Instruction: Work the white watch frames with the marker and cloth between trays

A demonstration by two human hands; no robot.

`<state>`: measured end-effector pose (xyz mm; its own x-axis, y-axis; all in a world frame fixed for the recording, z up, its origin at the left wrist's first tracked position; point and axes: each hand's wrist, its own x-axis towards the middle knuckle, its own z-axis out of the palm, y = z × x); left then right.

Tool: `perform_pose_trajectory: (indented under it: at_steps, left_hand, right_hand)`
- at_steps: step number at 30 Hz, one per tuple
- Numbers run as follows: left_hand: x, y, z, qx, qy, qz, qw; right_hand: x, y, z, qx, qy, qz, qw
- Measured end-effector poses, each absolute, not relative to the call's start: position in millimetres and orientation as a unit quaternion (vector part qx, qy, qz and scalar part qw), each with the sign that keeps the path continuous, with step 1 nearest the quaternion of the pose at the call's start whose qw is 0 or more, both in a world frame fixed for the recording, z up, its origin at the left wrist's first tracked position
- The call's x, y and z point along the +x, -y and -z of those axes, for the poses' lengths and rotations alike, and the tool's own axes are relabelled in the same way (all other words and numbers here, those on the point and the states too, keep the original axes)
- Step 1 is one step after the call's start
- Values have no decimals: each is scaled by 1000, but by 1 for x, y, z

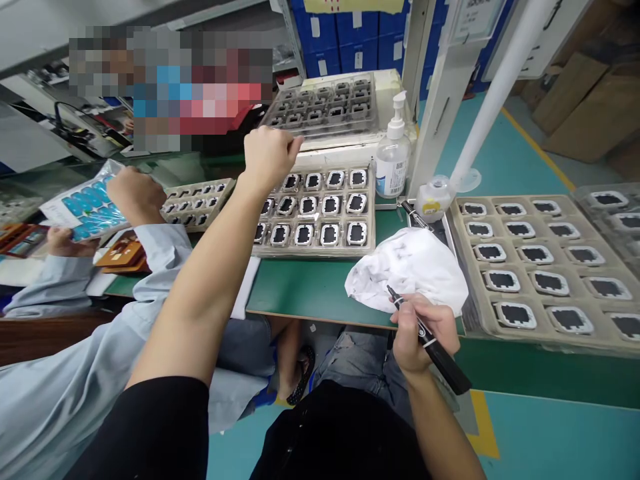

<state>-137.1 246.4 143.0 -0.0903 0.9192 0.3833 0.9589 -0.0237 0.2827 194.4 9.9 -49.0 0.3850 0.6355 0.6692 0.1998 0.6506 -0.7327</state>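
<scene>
My right hand (423, 337) grips a black marker pen (443, 360), its bare tip pointing up and left over the front part of a crumpled white cloth (407, 267). My left hand (269, 157) reaches out above the far left of a tray (310, 250) of white-framed parts with dark centres. Its fingers are curled; anything inside them is hidden. More such parts sit in rows in a larger tray (480, 313) at the right.
A pump bottle (393, 163) and a small clear bottle (434, 200) stand behind the cloth. Another stacked tray (325, 133) lies farther back. To the left a co-worker's hands (135, 193) hold a bag of blue pieces (93, 207). A white post (445, 100) rises at the bench's back.
</scene>
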Motion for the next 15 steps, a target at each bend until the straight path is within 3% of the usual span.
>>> perform_pose_trajectory:
  at_steps: [3,11,15]
  left_hand:
    - [-133,-249,-145,-709,656,259,4]
    - [-129,-253,-130,-731,676,88,22]
    - [-126,-257,-120,-723,684,95,-5]
  right_hand:
    - [194,-10,51,-390,535,-152,734]
    - [195,-11,54,-376,541,-147,737]
    - [198,-11,57,-382,533,-155,739]
